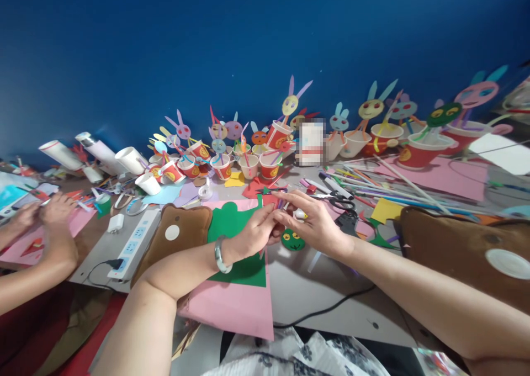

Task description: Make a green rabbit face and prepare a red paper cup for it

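Note:
My left hand (259, 229), with a bracelet on its wrist, and my right hand (312, 224) meet at the fingertips over the middle of the table. A small purple piece (280, 204) shows between them; its kind is too small to tell. Both hands have their fingers closed around that spot, and the left fingers are partly hidden. Just below, a green paper face (293, 240) with yellow eyes lies on the table. Green paper (244, 274) is under my left forearm, on top of pink paper (232, 310).
Cups with paper rabbit figures (248, 166) line the blue wall. Black scissors (342, 202), markers (335, 185) and coloured sticks lie right of my hands. A power strip (136, 246) and brown cushion-like bags (176, 232) flank the workspace. Another person's hands (58, 210) work at left.

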